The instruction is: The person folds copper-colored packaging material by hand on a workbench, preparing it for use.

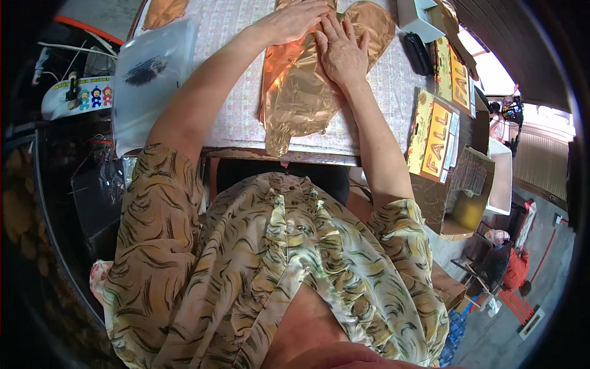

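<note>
A flat copper-coloured foil balloon (301, 92) lies on the table in front of me, with its narrow tail hanging near the front edge. A brighter orange-copper layer of foil (279, 64) shows along its left side. My right hand (344, 54) rests flat on the foil, palm down and fingers spread. Just beyond it, my left hand (294, 22) reaches across from the left and also lies on the foil, its fingers stretched out towards the right fingertips. Neither hand grips anything.
Clear plastic bags (153, 80) lie at the table's left edge, below another copper foil piece (166, 12). To the right are a black case (418, 54), a white box (420, 21) and printed yellow-orange packages (433, 135). A cardboard box (467, 190) stands beside the table.
</note>
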A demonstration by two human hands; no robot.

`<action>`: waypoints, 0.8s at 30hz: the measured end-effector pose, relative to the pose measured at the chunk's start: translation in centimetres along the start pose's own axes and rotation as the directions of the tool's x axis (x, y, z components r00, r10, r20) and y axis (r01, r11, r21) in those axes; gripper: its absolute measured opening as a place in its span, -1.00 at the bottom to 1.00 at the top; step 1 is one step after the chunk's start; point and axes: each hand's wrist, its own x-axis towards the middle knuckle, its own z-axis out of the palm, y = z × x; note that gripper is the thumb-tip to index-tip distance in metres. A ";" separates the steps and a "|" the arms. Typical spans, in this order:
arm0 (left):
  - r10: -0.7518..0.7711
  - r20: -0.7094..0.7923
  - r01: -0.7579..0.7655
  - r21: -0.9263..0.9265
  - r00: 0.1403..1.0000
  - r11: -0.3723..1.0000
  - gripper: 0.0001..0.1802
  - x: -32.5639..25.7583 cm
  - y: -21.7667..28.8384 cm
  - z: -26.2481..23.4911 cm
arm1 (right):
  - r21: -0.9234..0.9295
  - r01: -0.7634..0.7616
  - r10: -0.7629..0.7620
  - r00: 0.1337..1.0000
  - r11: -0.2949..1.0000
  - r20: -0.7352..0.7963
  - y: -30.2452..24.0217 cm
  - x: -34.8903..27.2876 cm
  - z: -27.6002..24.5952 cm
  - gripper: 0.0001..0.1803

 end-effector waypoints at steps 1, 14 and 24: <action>-0.025 0.000 0.025 -0.043 1.000 0.999 -0.50 -0.3 -0.2 -0.1 | 0.017 0.010 -0.010 1.000 1.000 0.001 -0.2 0.1 -0.1 -0.33; -0.018 -0.104 0.021 0.020 0.994 1.000 -0.53 -0.6 -0.6 0.4 | -0.011 0.007 -0.007 1.000 1.000 0.024 -2.0 0.5 -3.0 -0.38; 0.086 -0.146 -0.070 0.113 0.986 0.991 -0.61 -0.9 -1.7 1.6 | 0.142 0.423 -0.446 0.833 0.895 0.326 -5.3 -3.0 -7.5 -0.41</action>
